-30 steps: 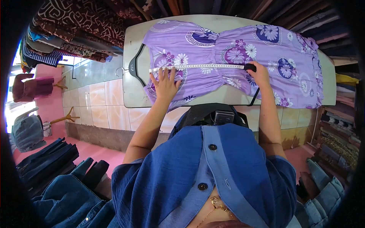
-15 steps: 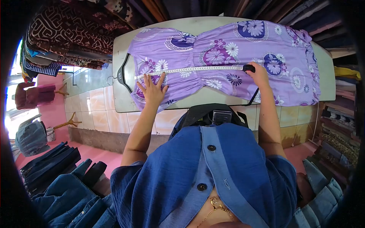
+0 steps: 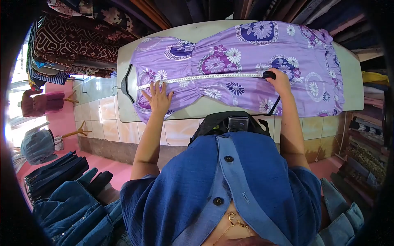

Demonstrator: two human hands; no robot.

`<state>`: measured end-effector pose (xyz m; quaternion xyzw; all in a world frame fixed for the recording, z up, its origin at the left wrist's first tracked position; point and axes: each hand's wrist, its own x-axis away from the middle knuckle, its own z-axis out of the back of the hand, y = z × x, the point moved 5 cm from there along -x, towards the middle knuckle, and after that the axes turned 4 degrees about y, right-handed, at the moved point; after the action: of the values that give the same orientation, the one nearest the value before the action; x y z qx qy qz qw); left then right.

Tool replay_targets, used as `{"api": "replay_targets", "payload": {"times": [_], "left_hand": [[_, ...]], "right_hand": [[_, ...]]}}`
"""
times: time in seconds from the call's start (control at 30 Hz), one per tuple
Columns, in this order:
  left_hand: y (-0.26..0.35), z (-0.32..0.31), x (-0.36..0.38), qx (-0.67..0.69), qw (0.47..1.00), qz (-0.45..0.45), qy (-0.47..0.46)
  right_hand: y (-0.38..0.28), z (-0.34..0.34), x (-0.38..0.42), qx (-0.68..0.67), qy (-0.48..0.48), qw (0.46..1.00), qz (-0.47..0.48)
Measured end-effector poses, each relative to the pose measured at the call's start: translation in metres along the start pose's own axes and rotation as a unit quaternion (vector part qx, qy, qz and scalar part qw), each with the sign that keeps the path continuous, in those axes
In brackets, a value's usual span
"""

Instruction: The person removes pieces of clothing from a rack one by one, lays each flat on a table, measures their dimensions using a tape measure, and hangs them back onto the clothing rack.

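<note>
Purple floral dress (image 3: 250, 59) lies flat along the table (image 3: 350, 74), black hanger (image 3: 126, 85) at its left end. White measuring tape (image 3: 213, 76) runs left to right across the dress. Left hand (image 3: 158, 101) palm-down on the cloth, fingers spread, tips at the tape near its left end. Right hand (image 3: 280, 83), right of the dress's middle, fingers closed on the tape's black case (image 3: 269, 75).

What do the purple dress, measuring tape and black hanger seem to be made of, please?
Purple dress: soft, mostly matte cloth, by its gathers and folds; fibre unclear. Measuring tape: perhaps matte plastic or coated fabric, being a thin, flat strip. Black hanger: probably smooth plastic, from its even, solid-looking frame.
</note>
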<state>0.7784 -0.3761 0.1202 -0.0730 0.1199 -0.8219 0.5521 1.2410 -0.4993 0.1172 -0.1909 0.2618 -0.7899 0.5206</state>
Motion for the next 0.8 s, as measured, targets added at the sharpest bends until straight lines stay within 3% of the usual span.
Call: {"api": "replay_targets", "payload": {"times": [0.17,0.33,0.57,0.63,0.8], "left_hand": [[0.015,0.004,-0.002,-0.006,0.999,0.01,-0.044],[0.03,0.008,0.004,-0.005,1.0,-0.022,-0.009],[0.038,0.013,-0.001,0.022,0.999,0.03,-0.008],[0.047,0.022,-0.003,-0.004,0.998,0.005,0.061],[0.065,0.019,-0.006,0.014,1.0,-0.007,-0.006]], "right_hand": [[0.021,0.017,0.0,-0.016,-0.002,0.999,-0.034],[0.057,0.031,-0.007,-0.019,0.006,0.999,-0.029],[0.077,0.049,-0.008,0.004,0.002,1.0,-0.014],[0.079,0.047,-0.01,0.007,0.007,1.0,-0.003],[0.079,0.048,-0.006,-0.009,0.021,1.0,-0.006]]}}
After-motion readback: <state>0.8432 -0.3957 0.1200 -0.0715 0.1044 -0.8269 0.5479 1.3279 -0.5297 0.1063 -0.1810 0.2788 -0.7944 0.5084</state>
